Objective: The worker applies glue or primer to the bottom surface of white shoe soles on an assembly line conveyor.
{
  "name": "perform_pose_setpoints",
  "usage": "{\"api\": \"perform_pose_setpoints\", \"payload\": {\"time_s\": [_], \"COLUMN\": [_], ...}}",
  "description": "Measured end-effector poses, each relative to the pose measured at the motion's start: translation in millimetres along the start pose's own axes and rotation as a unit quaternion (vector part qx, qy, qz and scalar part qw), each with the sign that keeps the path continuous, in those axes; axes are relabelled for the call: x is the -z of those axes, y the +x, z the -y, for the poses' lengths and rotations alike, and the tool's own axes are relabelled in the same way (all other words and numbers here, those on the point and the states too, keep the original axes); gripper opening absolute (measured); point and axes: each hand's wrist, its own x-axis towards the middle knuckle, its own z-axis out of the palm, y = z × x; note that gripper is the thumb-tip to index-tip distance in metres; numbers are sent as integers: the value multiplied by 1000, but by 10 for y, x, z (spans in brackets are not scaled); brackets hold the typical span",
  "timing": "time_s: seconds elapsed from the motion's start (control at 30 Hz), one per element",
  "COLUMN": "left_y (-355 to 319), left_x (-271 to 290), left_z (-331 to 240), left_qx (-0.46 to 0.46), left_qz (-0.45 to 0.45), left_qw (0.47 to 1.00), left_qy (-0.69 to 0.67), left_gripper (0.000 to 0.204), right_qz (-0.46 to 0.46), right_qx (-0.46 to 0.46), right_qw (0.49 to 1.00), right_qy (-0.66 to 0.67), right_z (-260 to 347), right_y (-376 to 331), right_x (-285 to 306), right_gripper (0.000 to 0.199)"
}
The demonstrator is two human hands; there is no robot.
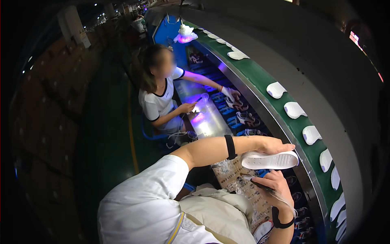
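My left hand (pixel 276 145) is closed on the far edge of a white shoe sole (pixel 270 161), which it holds up with one broad face showing. Just nearer to me, my right hand (pixel 278 188) grips a slim, dark-handled brush (pixel 263 185). The brush's pale tip points left, a little below the sole and apart from it. A thin pale cord or tube runs along the right wrist. Below both hands is a worktop covered with printed brown paper (pixel 227 175) and crumpled clear film. Part of another shoe (pixel 263 232) shows beside my right forearm.
A green conveyor belt (pixel 280 106) carrying several white soles (pixel 294 110) curves along the right behind a metal rail (pixel 260 97). Shoes on blue holders (pixel 245 118) line a lower track. At far left a co-worker (pixel 160 93) sits by a metal table (pixel 209 120) under a purple-lit lamp (pixel 185 34).
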Motion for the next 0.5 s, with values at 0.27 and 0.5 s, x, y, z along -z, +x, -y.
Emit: {"api": "perform_pose_setpoints", "payload": {"time_s": [0.27, 0.5], "left_y": [-22, 0], "left_x": [-119, -79], "left_z": [122, 424], "left_qx": [53, 75], "left_qz": [24, 22], "left_qw": [997, 994], "left_qy": [46, -78], "left_gripper": [92, 74], "right_qz": [30, 15], "right_qx": [-16, 45], "right_qw": [999, 999], "right_qy": [-27, -26], "right_z": [-15, -137], "right_y": [-128, -104], "right_x": [-78, -139], "right_gripper": [39, 35]}}
